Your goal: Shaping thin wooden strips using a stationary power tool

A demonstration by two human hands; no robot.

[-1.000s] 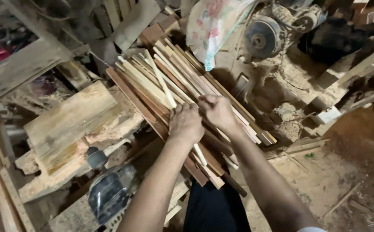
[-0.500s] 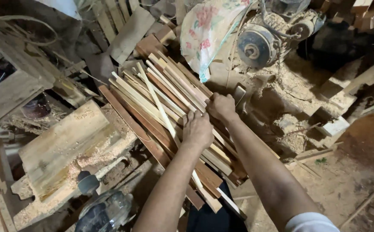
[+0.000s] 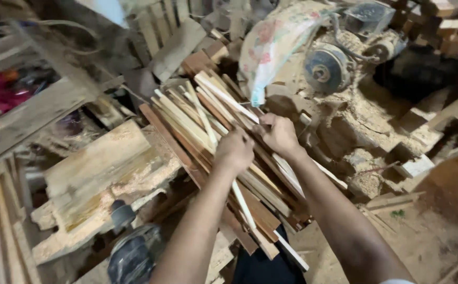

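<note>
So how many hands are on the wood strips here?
2: the left hand grips the bundle of wood strips mid-pile; the right hand rests beside it on the strips. No other hands in view.

**Workshop surroundings**

Floor [image 3: 439, 231]: bare earth, reddish-brown, littered with sawdust and offcuts, at 4 o'clock. Motor [image 3: 326, 68] with round pulley, coated in sawdust, at 1 o'clock; a floral cloth [image 3: 276, 44] hangs just beside it. Rough slab [image 3: 97, 173] of pale wood at 8 o'clock. Grey planks [image 3: 29, 118] at 9 o'clock. Stacked wood blocks [image 3: 449, 26] at 2 o'clock. Lighting: dim, upper corners in shadow.
</note>
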